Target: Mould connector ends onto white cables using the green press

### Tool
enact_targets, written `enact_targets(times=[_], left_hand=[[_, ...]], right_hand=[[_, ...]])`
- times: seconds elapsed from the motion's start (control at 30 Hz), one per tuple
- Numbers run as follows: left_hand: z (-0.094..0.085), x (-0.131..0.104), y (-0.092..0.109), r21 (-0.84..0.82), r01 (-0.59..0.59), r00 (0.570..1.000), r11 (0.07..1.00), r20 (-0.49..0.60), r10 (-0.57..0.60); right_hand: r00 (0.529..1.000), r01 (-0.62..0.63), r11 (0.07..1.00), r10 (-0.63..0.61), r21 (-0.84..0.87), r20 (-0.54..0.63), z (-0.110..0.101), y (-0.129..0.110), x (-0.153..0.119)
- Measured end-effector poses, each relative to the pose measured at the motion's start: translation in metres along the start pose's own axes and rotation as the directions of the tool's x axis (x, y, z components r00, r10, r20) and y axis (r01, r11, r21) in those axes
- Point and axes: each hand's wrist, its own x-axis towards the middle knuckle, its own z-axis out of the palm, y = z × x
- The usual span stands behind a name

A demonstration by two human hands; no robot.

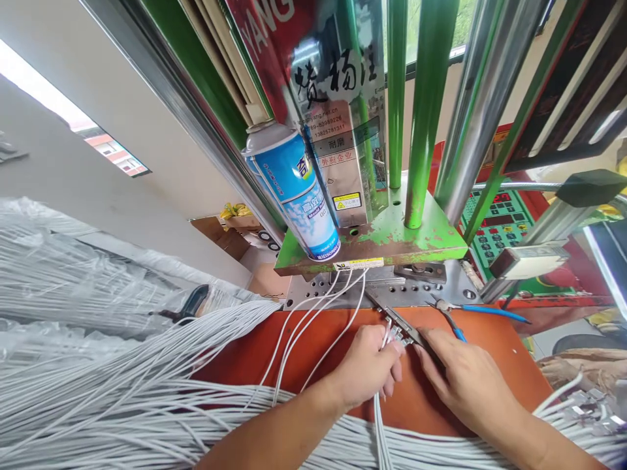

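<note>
On an orange bench (pixel 409 406), slim white cables (pixel 382 434) run gathered to the far edge, pinched by the left hand (pixel 366 362); the right hand (pixel 458 362) grips a dark metal bar (pixel 402 324) crossing that edge; small silvery connectors (pixel 399 336) sit beside it; heaped cable (pixel 210 401) hides the near edge; connector detail blurs; bare surface opens between the wrists and toward the right edge.

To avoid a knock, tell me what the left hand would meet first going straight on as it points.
The left hand would likely first meet the connectors at the bar in the right hand; depth there is unclear.
</note>
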Motion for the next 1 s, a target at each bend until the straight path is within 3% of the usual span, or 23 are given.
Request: enact_targets(times=[0.13, 0.27, 0.33, 0.53, 0.67, 0.9, 1.0], left_hand=[[0.007, 0.002, -0.005, 0.069, -0.092, 0.987, 0.993, -0.127, 0.1], [0.014, 0.003, -0.003, 0.019, -0.061, 0.982, 0.998, -0.176, 0.063], [0.013, 0.002, 0.002, -0.025, -0.046, 0.989, 0.999, -0.144, 0.042], [-0.004, 0.004, 0.013, -0.192, 0.048, 0.991, 0.98, 0.129, -0.024], [-0.01, 0.009, 0.012, -0.182, 0.088, 0.989, 0.979, 0.134, -0.064], [-0.003, 0.01, 0.008, -0.087, 0.096, 0.994, 0.992, 0.061, -0.091], [-0.002, 0.009, 0.009, -0.049, 0.089, 0.993, 0.995, 0.078, -0.085]], right_hand=[[0.999, 0.04, 0.999, -0.04, 0.033, -0.022, 0.001, 0.002, 0.002], [0.998, 0.055, 0.989, -0.06, 0.14, 0.032, -0.004, 0.003, 0.003], [0.998, 0.031, 0.986, -0.039, 0.164, 0.045, -0.006, 0.002, 0.003], [0.999, -0.039, 0.993, 0.041, 0.11, -0.017, -0.008, 0.006, 0.001], [1.0, 0.02, 0.995, -0.018, 0.095, -0.025, -0.008, 0.008, 0.0], [0.991, 0.117, 0.991, -0.113, 0.058, -0.071, -0.007, 0.007, -0.002], [0.985, 0.158, 0.983, -0.151, 0.097, -0.079, -0.008, 0.009, -0.002]])
